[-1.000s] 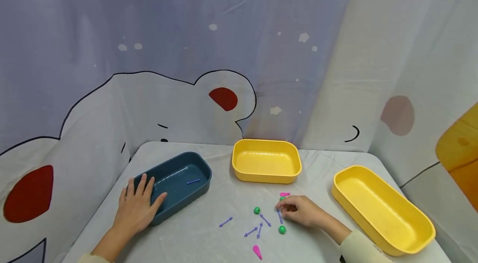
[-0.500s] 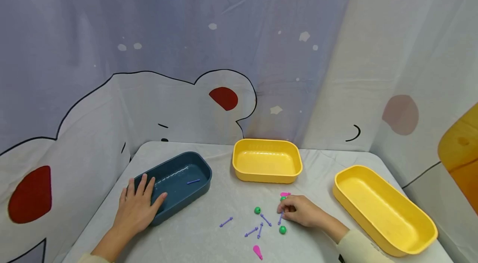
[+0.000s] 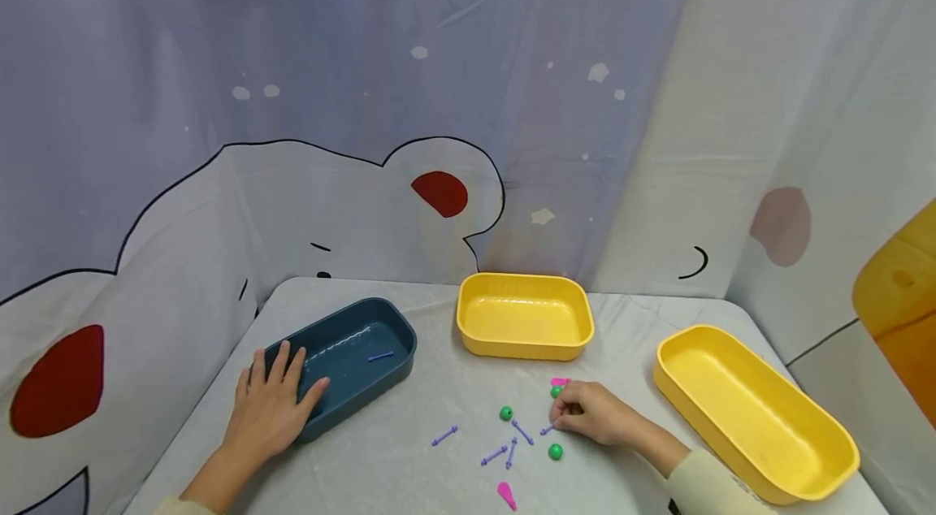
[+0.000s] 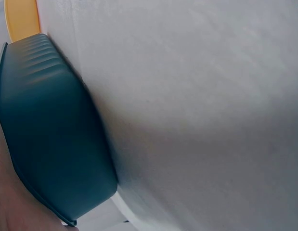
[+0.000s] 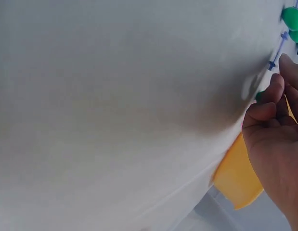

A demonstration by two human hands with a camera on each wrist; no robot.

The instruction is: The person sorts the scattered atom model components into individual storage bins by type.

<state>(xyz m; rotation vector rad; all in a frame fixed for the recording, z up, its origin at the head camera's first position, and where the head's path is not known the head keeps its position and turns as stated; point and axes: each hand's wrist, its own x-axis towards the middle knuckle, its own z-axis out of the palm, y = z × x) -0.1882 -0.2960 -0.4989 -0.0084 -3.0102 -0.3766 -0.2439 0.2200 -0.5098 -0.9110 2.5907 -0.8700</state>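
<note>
My left hand (image 3: 267, 408) rests over the near-left end of the dark teal tray (image 3: 395, 373), fingers straight and spread and thumb across the rim. One small purple rod (image 3: 380, 356) lies inside that tray. In the left wrist view the palm edge meets the tray's rim above its outer wall (image 4: 57, 130). My right hand (image 3: 595, 413) is low over the table, thumb and forefinger pinching one end of a purple rod with knobbed ends (image 3: 547, 430); the fingers hide part of it. Around it lie a green bead (image 3: 556, 452), another green bead (image 3: 556, 391) and a pink teardrop-shaped piece (image 3: 560, 382).
Several purple rods (image 3: 493, 456), a green bead with a hole (image 3: 506, 413) and a pink piece (image 3: 507, 495) lie mid-table. A yellow tray (image 3: 526, 348) stands at the back, another yellow tray (image 3: 760, 450) at the right. Printed cloth walls (image 3: 366, 206) enclose the table.
The purple rod at my right fingertips has swung from nearly upright in the head view to slanting toward the lower left. My left hand keeps its place on the teal tray.
</note>
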